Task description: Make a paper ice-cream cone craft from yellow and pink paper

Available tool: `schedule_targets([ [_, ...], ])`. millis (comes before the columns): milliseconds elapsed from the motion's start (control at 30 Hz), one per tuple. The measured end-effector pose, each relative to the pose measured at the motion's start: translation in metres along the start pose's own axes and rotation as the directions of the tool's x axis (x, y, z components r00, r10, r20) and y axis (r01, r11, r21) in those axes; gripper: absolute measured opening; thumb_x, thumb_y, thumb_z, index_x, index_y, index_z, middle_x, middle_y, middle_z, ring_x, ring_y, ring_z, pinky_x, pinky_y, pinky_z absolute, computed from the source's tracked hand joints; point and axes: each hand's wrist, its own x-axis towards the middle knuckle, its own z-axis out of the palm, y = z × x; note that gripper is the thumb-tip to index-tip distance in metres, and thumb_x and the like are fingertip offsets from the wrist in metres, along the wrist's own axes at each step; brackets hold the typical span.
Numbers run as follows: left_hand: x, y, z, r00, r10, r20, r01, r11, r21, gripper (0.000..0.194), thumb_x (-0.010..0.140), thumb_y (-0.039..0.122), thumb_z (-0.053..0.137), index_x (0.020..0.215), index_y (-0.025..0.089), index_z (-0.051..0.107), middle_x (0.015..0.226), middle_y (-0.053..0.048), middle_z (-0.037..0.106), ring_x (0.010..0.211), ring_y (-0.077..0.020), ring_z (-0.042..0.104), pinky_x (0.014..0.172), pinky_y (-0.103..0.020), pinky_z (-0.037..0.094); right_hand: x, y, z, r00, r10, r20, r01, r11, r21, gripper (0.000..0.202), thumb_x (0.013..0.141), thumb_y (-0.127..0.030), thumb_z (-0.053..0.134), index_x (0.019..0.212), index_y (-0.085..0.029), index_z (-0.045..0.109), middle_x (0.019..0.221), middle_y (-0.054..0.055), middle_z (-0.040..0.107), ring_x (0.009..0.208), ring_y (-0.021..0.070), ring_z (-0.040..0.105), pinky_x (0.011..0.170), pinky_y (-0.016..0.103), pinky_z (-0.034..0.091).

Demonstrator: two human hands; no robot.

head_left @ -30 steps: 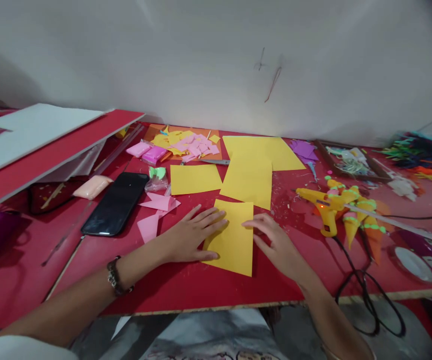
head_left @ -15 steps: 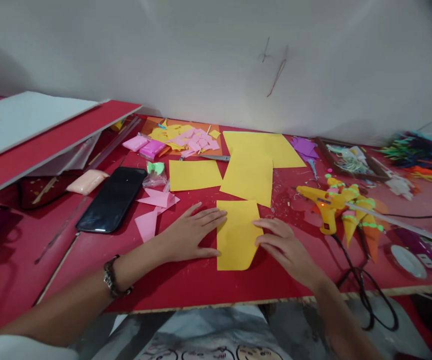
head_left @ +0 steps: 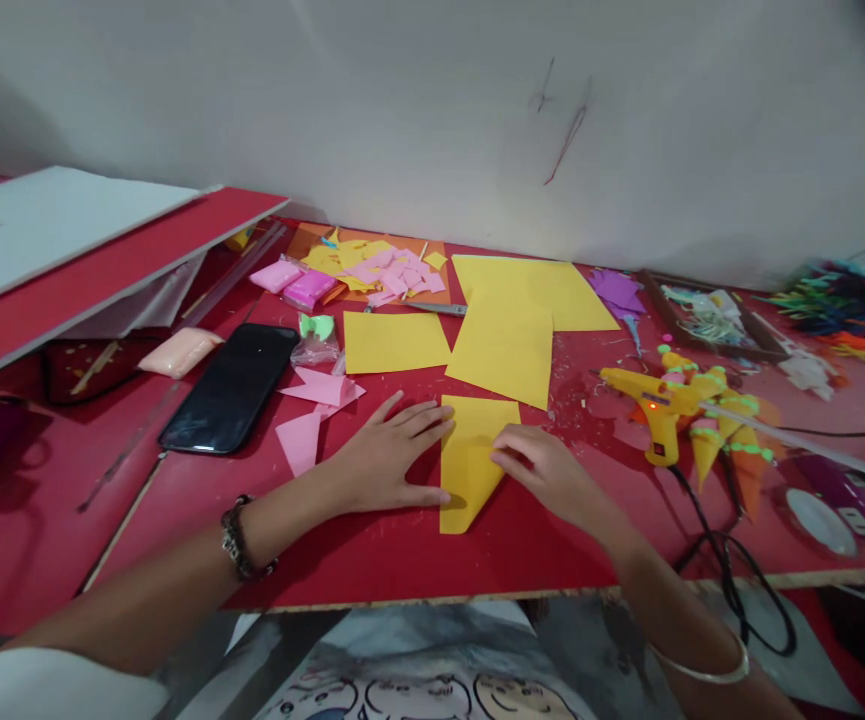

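A yellow sheet of paper (head_left: 469, 460) lies near the table's front, its lower right corner curled in at a slant. My left hand (head_left: 383, 460) rests flat with fingers spread, fingertips and thumb on the sheet's left edge. On the right side, my right hand (head_left: 552, 475) has its fingers drawn together in a pinch on the curled edge of the sheet. Just beyond lie more yellow sheets, a squarish one (head_left: 507, 350) and a wide one (head_left: 394, 342). Folded pink paper pieces (head_left: 301, 440) are left of my left hand.
A black phone (head_left: 229, 390) lies at left near a peach clay pack (head_left: 181, 353). A yellow glue gun (head_left: 649, 400) with a lit light stands right, beside small decorated cones (head_left: 706, 440). Scissors (head_left: 432, 307) and paper scraps (head_left: 394, 272) are at the back. Black cords (head_left: 732, 590) hang over the front edge.
My right hand has moved left over the yellow sheet, bringing its right edge inward, so the lower right corner slants more. My left hand stays on the left edge.
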Motion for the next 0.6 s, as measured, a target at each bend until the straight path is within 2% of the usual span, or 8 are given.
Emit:
schedule_targets([
  [67,0.000,0.002,0.003,1.000,-0.014,-0.017,0.014,1.000,-0.003,0.081,0.072,0.070,0.028,0.135,0.019,0.022,0.141,-0.006,0.025,0.129,-0.0221,0.019,0.106,-0.039,0.003,0.006,0.001,0.002,1.000,-0.016,0.004,0.016,1.000,0.003,0.018,0.086,-0.030,0.039,0.077,-0.019,0.050,0.079,0.003,0.054,0.075,0.0138,0.049,0.067,0.026,0.038],
  [333,0.002,0.005,0.009,0.996,-0.065,-0.068,0.062,0.998,-0.031,0.095,0.066,0.072,0.035,0.136,0.013,0.012,0.139,-0.009,0.027,0.126,-0.0236,0.024,0.106,-0.039,0.011,0.025,0.006,0.011,0.996,-0.092,-0.004,0.090,0.990,-0.112,0.020,0.086,-0.031,0.039,0.076,-0.018,0.050,0.075,0.002,0.053,0.073,0.0143,0.046,0.065,0.026,0.035],
  [600,0.004,0.009,0.010,0.992,-0.098,-0.086,0.096,0.995,-0.025,0.085,0.073,0.068,0.031,0.135,0.013,0.016,0.138,-0.009,0.029,0.125,-0.0231,0.025,0.105,-0.039,0.011,0.031,0.009,0.017,0.995,-0.095,-0.008,0.091,0.967,-0.239,0.023,0.088,-0.031,0.035,0.076,-0.017,0.049,0.073,0.002,0.053,0.069,0.0135,0.045,0.063,0.025,0.033],
])
